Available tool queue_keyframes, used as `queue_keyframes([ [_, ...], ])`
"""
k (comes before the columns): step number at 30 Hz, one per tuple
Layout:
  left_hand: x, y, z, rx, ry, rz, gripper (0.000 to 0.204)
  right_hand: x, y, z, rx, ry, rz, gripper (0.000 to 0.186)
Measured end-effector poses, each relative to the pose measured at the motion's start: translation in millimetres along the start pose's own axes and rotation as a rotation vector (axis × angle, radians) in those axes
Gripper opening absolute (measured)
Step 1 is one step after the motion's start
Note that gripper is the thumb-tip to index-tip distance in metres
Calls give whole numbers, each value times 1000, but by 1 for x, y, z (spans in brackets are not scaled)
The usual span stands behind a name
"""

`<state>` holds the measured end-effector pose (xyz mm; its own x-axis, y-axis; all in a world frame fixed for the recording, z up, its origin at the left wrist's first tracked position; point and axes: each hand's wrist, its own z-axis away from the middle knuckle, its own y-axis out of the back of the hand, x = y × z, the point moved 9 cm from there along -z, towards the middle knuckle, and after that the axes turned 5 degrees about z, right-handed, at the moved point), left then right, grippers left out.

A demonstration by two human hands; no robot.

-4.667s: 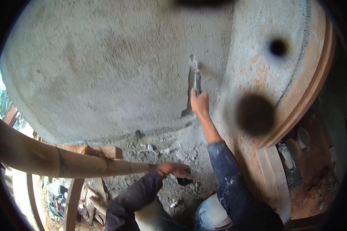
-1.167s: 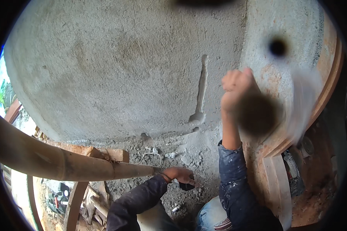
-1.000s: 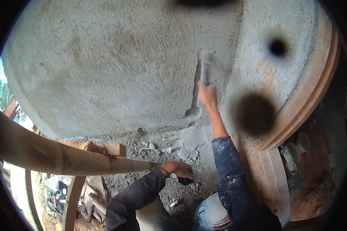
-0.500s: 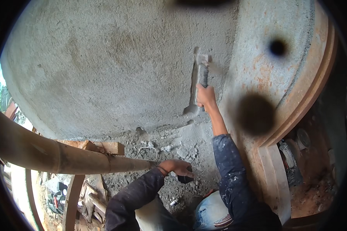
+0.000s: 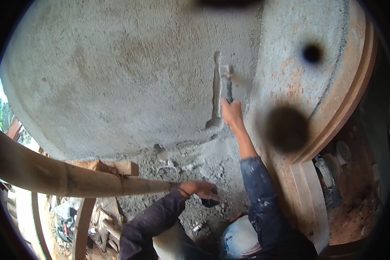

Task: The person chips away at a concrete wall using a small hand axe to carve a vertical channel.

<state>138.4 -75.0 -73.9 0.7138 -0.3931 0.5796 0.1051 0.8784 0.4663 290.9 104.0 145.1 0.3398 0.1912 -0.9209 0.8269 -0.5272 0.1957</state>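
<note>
My right hand (image 5: 232, 113) is closed round the dark grip of a hammer (image 5: 229, 89). Its dusty pale head is up against the grey plastered wall (image 5: 130, 73), just right of a narrow vertical groove (image 5: 216, 89) cut into the plaster. The groove widens into a hollow at its lower end. Lower down, my left hand (image 5: 198, 189) is curled over a small black blocky object (image 5: 209, 202) above the rubble. Most of that object is hidden by the fingers, so its kind does not show. The left wrist is beside the end of a bamboo pole (image 5: 95, 183).
Broken mortar and rubble (image 5: 190, 167) lie along the wall's foot, with a loop of pale wire (image 5: 168, 168). A wooden block (image 5: 126, 168) sits behind the pole. At right stands a curved ledge (image 5: 307, 190); beyond it lies a shoe-like item (image 5: 326, 175). Dark spots blot the view.
The hammer and my right hand have shifted slightly, the hand a little lower against the wall. The whole view has moved a bit. My left hand keeps its hold on the black object.
</note>
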Motion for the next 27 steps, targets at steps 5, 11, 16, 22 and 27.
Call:
queue_keyframes([
  [5,7,0,6,9,-12,68,80,-113,66,27,115,418,-477,43],
  [11,17,9,-3,8,34,-58,79,-52,49,3,302,671,-742,33],
  [16,8,10,-13,5,-21,-24,75,21,-17,7,-225,-332,-260,37],
  [22,6,3,-2,-22,-16,32,74,-144,68,30,157,679,-685,43],
  [27,8,5,-4,-13,-42,8,73,11,-38,1,-202,-201,-240,37],
])
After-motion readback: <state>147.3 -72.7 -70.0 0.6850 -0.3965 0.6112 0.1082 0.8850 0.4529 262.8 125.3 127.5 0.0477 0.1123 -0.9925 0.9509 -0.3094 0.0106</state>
